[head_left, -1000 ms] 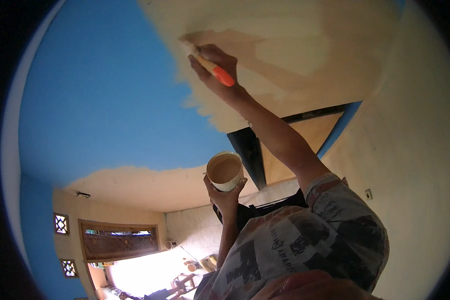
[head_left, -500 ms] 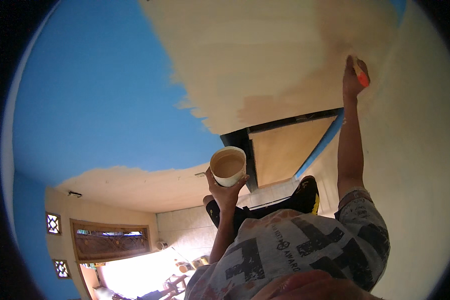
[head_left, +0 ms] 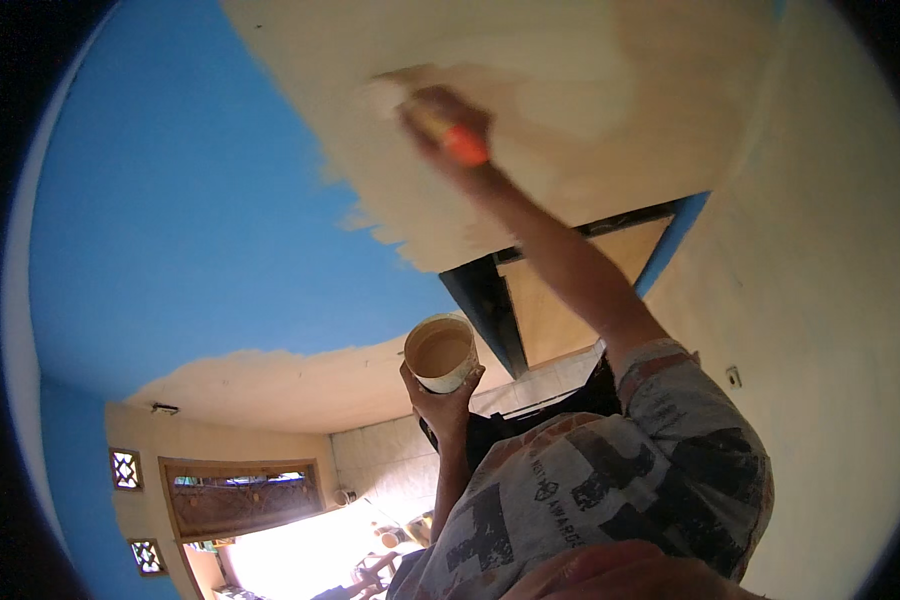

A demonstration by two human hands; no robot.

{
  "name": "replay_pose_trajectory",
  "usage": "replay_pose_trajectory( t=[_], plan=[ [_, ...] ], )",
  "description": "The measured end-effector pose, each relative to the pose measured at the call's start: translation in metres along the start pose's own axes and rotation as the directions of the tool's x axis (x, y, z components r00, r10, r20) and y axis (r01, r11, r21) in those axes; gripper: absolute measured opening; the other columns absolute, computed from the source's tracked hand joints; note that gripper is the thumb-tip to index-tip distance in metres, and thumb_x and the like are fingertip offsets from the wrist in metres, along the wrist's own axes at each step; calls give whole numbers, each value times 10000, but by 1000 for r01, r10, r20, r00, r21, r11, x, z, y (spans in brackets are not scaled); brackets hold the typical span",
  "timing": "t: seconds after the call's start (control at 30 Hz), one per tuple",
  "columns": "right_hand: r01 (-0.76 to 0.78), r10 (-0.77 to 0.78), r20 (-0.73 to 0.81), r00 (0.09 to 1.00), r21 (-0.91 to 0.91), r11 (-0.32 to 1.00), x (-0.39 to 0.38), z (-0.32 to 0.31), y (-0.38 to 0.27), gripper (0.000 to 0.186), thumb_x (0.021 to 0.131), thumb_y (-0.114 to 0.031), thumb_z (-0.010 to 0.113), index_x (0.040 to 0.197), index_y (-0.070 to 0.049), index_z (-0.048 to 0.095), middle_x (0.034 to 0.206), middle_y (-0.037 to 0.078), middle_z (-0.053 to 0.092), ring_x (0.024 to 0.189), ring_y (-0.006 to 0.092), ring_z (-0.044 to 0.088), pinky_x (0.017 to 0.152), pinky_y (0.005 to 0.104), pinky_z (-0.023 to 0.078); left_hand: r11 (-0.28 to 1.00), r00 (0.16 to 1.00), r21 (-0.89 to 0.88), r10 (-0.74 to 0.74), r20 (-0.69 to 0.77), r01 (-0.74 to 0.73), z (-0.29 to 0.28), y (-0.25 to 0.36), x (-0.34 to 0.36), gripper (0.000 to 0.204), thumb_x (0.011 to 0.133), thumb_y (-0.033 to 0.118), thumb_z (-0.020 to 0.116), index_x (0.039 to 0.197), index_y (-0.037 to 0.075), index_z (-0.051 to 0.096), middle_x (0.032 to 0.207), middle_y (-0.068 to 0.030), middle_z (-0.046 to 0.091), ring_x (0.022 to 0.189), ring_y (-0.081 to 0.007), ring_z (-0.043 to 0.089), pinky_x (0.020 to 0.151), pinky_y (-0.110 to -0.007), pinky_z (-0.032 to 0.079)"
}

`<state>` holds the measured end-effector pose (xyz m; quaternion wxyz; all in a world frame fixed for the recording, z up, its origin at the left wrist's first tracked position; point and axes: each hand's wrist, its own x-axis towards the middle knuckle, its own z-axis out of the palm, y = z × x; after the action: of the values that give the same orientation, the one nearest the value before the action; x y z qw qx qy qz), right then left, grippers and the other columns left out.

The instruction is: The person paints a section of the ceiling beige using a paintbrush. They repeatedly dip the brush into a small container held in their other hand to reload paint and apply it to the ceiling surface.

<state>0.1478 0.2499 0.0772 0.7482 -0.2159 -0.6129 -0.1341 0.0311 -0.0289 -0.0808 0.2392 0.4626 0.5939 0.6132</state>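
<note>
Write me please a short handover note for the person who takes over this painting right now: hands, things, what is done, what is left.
Left hand: shut around the paint cup, held upright, cream paint inside.
Right hand: shut on the orange-handled brush, raised to the ceiling; the bristles are blurred.
Done: the cream area covers the ceiling around the brush, and there is a cream strip by the far wall.
Left: the large blue area between them is not painted over.
</note>
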Motion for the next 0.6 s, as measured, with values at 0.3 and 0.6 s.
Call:
replay_pose_trajectory(
  t=[0.3, 0.6],
  plan=[
    [-201, 79, -240, 968, -544, 815, 70, -268, 139, 180, 848, -184, 730, 812, -25, 654, 758, 47, 666, 662, 172, 618, 624, 306, 497, 999, 998, 29, -37, 48, 36, 9, 3, -5, 833, 550, 144, 916, 1235, 40, 453, 1144, -111, 579, 1078, -236, 571, 926, -370, 470],
    [8, -44, -166, 985, -210, 978, 94, -65, 55, 206, 749, -173, 774, 884, -75, 653, 812, 99, 676, 708, 271, 663, 650, 344, 536, 1000, 998, 11, 1, 69, -2, 19, 4, -2, 848, 542, 156, 918, 1245, 36, 460, 1155, -115, 582, 1080, -241, 572, 918, -375, 476]
  ],
)
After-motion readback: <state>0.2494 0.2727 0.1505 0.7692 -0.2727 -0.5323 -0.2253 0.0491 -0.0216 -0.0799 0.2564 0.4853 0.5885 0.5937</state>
